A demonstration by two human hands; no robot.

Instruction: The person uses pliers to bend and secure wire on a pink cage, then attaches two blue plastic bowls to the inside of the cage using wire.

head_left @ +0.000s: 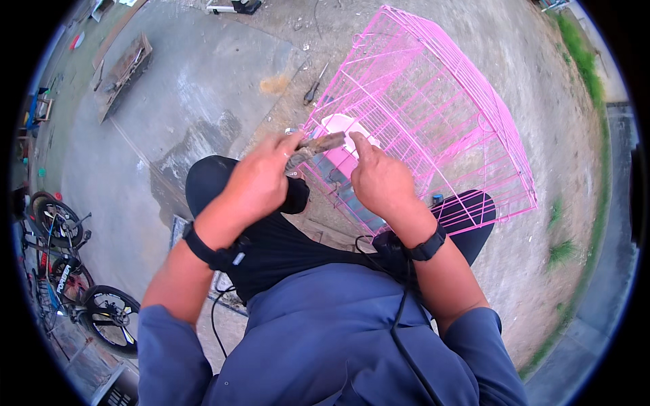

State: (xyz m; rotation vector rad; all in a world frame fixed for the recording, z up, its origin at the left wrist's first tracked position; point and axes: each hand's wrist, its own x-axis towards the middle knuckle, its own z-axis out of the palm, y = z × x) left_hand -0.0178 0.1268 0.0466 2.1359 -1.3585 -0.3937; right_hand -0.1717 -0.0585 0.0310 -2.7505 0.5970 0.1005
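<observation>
A worn, grey-brown, stick-like piece (pixel 322 144) is in my left hand (pixel 261 172), which is closed around its near end; its exact kind does not show. Its far end reaches over a white and pink plastic piece (pixel 342 124), perhaps a small tray, at the cage's left end. My right hand (pixel 382 177) is curled at that plastic piece's right edge, index finger stretched along it, the other fingers partly hidden. The pink wire cage (pixel 467 84) lies tilted ahead and to the right, its lower edge across my right knee.
A screwdriver-like tool (pixel 315 84) lies on the concrete beyond the cage. Bicycles (pixel 74 271) stand at the left. A wooden board (pixel 125 76) lies far left. A dark cable (pixel 406 318) runs down my front. Grass (pixel 575 61) edges the right side.
</observation>
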